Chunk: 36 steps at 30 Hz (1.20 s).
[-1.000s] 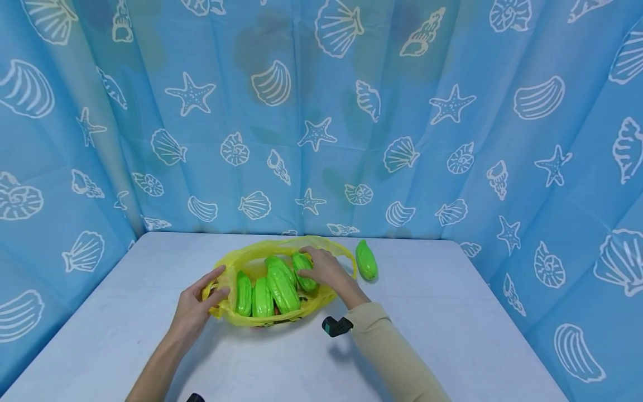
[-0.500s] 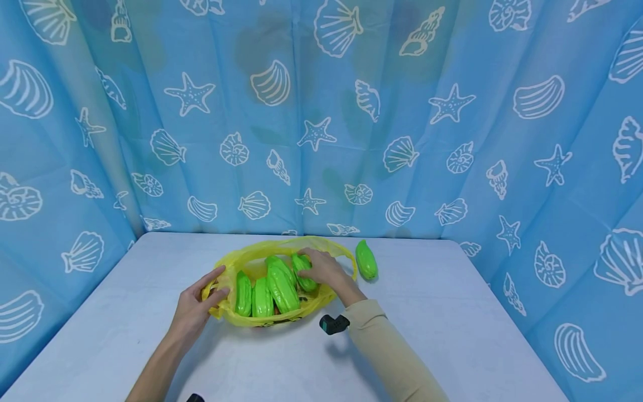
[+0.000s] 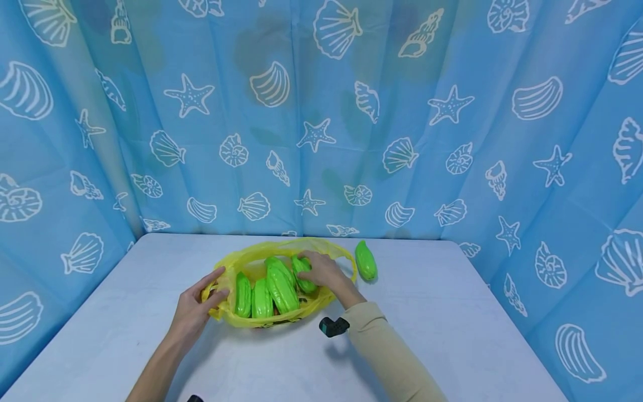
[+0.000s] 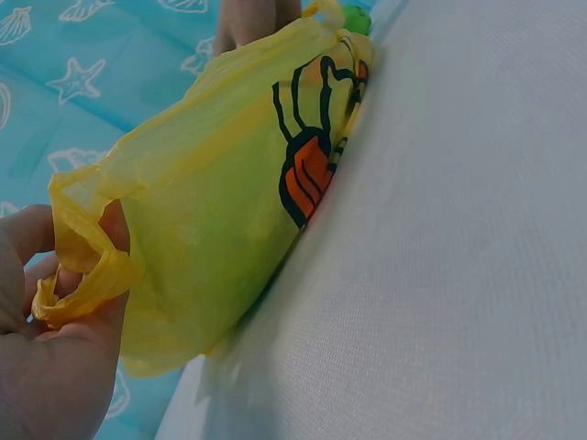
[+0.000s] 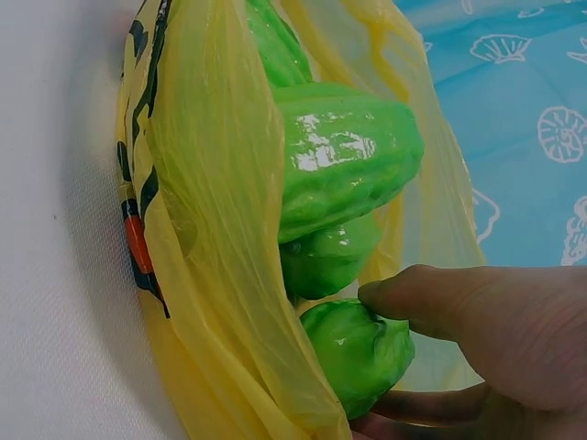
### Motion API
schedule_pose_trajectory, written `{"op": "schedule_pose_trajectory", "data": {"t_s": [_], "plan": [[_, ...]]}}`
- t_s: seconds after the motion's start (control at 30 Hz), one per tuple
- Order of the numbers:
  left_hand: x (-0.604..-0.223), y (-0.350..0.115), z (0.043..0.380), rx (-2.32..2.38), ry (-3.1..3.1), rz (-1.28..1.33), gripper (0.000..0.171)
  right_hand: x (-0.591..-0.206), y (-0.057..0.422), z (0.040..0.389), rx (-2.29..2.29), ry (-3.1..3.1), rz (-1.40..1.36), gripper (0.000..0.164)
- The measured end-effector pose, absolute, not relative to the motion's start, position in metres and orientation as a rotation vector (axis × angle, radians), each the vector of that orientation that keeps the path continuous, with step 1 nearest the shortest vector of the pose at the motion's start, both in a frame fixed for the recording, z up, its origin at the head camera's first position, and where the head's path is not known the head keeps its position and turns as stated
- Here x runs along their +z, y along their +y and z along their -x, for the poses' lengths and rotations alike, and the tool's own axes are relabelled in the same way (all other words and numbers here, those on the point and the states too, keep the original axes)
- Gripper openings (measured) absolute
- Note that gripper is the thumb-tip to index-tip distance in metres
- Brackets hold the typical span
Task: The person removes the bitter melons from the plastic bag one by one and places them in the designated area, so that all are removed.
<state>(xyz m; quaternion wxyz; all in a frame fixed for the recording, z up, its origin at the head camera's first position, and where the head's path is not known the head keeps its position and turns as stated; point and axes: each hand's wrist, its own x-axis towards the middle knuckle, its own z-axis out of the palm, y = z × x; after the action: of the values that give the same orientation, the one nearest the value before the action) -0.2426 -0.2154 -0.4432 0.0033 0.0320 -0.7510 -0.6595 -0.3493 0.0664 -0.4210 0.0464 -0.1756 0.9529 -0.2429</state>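
A yellow plastic bag (image 3: 316,304) lies on the table with its mouth spread wide. Inside it are several glossy green bitter melons (image 3: 282,286), ridged and bumpy. My left hand (image 3: 193,307) holds the bag's left edge; in the left wrist view the handle loop (image 4: 101,275) passes between thumb and fingers. My right hand (image 3: 325,269) reaches into the bag's right side and grips the rightmost bitter melon (image 5: 353,353), thumb on its top end and fingers beneath. Its lower part is hidden behind the bag wall.
Another green bitter melon (image 3: 366,261) lies on the white table (image 3: 432,312), just right of the bag near the back edge. Behind the table hangs a blue curtain (image 3: 321,167) with white shells and starfish. A small black device (image 3: 334,327) sits at the right wrist.
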Motion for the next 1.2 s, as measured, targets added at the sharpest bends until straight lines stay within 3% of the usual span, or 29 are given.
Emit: {"op": "schedule_pose_trajectory", "data": {"t_s": [1.2], "plan": [[-0.444, -0.215, 0.244, -2.051, -2.365, -0.116, 0.064, -0.406, 0.078, 0.332, -0.836, 2.942, 0.587, 0.051]]}}
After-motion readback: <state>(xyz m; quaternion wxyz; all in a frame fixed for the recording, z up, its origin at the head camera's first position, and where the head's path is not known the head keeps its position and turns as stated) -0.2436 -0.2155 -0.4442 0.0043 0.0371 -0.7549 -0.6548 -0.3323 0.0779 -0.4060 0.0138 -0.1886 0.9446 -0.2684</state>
